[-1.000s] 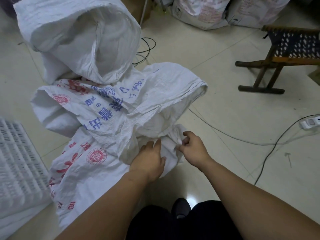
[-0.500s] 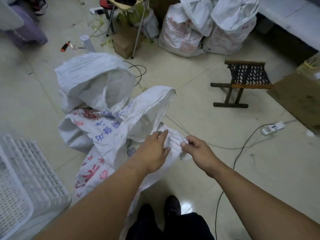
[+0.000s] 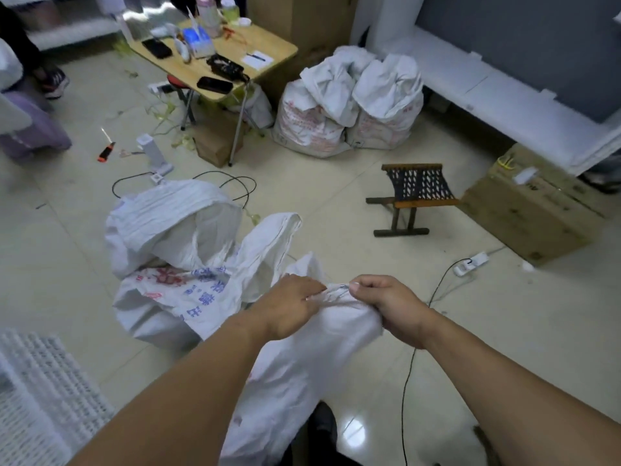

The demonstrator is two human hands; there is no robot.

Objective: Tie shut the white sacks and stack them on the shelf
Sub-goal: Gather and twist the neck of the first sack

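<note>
white sack (image 3: 302,371) lengthwise, mouth away; right hand (image 3: 391,307) pinches mouth, left hand (image 3: 289,307) flat.

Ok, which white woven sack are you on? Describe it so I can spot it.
On the pale tiled floor, white woven sacks lie heaped before the person. It is the nearest sack, beside the dark shoe. Only its mouth lies under the left hand, pinched by the right hand.
</note>
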